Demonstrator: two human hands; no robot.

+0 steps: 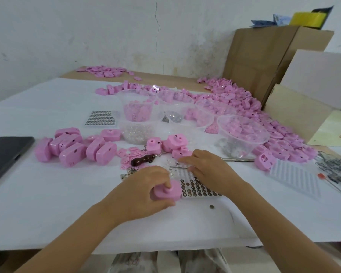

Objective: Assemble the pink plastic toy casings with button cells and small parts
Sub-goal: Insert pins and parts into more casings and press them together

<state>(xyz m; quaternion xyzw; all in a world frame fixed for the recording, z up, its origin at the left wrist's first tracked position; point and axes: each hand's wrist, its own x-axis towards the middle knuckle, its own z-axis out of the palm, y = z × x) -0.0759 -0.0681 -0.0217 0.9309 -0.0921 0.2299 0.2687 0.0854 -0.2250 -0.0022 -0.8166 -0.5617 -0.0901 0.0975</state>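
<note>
2 bare forearms reaching forward from the lower edge, left hand [146, 192] palm down, fingers and thumb curled round a pink casing [175, 194], right hand [209, 170] palm down, fingers stretched leftward, grasp unclear

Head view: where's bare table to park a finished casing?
Bare sheet between the phone and the left hand, running to the near edge; also behind the phone, left of the sticker sheet. Crowded: the strip before the tubs, and the right side under the casing pile.
</note>
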